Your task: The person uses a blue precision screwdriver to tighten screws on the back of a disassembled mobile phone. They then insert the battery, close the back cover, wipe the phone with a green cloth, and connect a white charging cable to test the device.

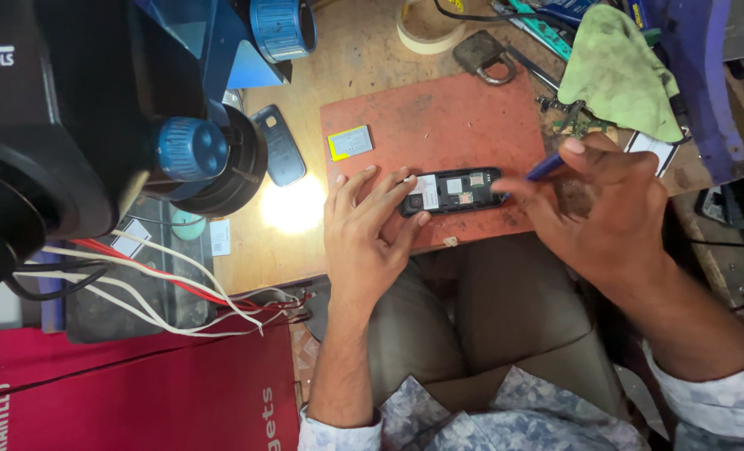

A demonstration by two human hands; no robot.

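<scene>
A small black phone (453, 191) lies with its back cover off on a red work mat (439, 117), its inner compartment showing. My left hand (364, 225) rests on the mat with its fingertips holding the phone's left end. My right hand (602, 209) grips a blue-handled tool (546, 166) whose tip meets the phone's right end. A grey and yellow battery (350, 142) lies on the mat's upper left corner.
A black microscope (96, 125) with blue knobs fills the left. A dark phone cover (278, 144) lies under its lamp glow. A padlock (482, 53), tape roll (426, 29) and green cloth (618, 71) sit at the back. Red box and wires lie at lower left.
</scene>
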